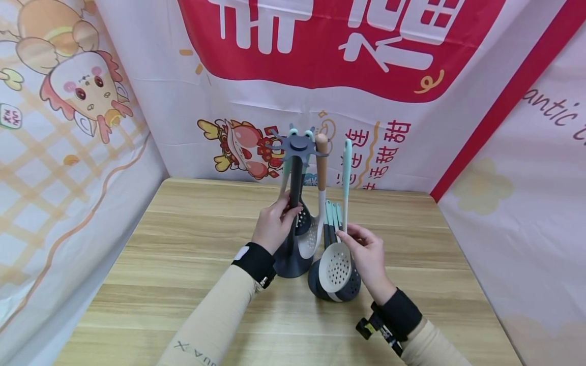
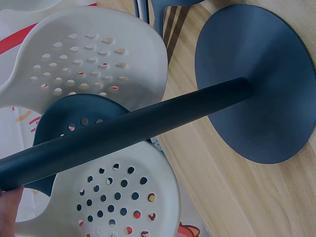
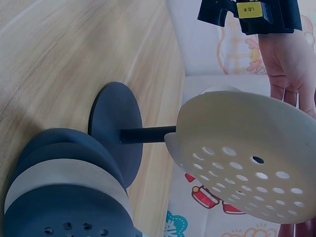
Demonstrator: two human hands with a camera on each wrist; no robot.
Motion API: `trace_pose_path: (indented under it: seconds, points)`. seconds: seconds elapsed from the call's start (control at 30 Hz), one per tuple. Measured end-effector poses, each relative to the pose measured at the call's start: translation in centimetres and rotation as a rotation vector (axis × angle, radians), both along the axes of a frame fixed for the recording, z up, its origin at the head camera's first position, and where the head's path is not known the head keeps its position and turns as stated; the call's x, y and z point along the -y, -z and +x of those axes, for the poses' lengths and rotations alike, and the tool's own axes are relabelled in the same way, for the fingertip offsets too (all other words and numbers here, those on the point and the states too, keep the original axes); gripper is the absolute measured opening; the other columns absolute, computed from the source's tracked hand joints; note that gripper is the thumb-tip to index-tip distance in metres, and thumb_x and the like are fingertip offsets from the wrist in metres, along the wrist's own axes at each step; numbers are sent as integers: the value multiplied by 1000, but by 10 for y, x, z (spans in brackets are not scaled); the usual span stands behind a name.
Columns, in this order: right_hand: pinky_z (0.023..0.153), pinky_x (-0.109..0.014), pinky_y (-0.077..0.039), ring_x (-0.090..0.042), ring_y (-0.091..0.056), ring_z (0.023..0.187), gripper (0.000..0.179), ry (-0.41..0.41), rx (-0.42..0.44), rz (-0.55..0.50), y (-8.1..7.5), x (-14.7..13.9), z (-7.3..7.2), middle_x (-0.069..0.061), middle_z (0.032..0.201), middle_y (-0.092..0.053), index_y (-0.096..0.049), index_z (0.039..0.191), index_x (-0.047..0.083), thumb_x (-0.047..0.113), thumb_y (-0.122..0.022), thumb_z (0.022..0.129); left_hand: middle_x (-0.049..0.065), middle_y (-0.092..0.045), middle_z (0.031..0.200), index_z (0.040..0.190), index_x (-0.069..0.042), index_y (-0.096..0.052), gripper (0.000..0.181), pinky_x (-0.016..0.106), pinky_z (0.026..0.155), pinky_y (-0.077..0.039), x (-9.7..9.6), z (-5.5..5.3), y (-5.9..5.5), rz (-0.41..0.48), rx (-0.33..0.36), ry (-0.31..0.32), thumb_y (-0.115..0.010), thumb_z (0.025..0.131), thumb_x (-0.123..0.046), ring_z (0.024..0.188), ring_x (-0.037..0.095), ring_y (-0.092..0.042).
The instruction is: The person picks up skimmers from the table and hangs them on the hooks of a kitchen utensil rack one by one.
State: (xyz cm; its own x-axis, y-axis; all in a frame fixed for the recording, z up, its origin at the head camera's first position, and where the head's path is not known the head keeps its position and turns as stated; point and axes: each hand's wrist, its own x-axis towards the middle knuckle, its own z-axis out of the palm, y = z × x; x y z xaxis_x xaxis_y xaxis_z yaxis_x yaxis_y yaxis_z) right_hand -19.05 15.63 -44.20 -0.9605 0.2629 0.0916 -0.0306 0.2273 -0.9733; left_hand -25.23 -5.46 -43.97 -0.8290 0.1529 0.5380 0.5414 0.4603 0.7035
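Note:
My left hand (image 1: 271,226) grips the dark post of a utensil stand (image 1: 296,178), whose hooked top has frog-like eyes. Its round base (image 2: 261,118) rests on the table. From the stand hang a wooden-handled white skimmer (image 1: 322,168), a dark skimmer (image 1: 302,222) and another white skimmer (image 2: 143,192). Between thumb and fingers, my right hand (image 1: 368,254) pinches a mint-handled white skimmer (image 1: 335,267) low on its handle. That skimmer stands upright, its perforated bowl (image 3: 247,143) in front of a dark round holder (image 1: 316,282) with a white band and holes.
Several mint-and-dark handles (image 1: 333,216) rise from the holder, right of the stand. The wooden table (image 1: 206,244) ends at a printed cloth backdrop (image 1: 165,101), with cloth along both sides too.

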Motion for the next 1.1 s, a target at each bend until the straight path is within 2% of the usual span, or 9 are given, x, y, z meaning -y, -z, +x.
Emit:
trace_pose_path:
  seconds: [0.3,0.6,0.7,1.1]
  points:
    - [71,-20,-51,-9,-62,81,28,-20,-30,-20,-1,2,4,8,87,-71,-70,113,-3,10,-74,89,12,-75,108,124,-6,-61,29,35,86,-58,0,0,0,5,2,2,-63,97,-15,101,25,-73]
    - [74,-19,-54,-6,-65,81,25,-41,-101,-36,-3,5,6,11,88,-72,-71,110,-4,3,-75,86,12,-75,107,123,-6,-61,29,35,85,-59,0,-1,2,-7,-23,-10,-64,96,-15,99,25,-74]
    - [73,-20,-55,-6,-66,80,25,-43,-119,-42,-3,6,6,8,89,-73,-71,108,-6,1,-75,85,12,-75,106,123,-6,-61,28,34,85,-59,0,-1,2,-7,-25,-11,-65,96,-15,98,25,-74]
    - [70,-19,-55,-6,-66,78,21,-68,-156,-62,-4,10,10,14,85,-72,-71,103,-6,-3,-75,83,11,-76,105,123,-8,-60,29,35,86,-58,0,-2,1,-12,-28,-13,-65,96,-16,99,25,-74]
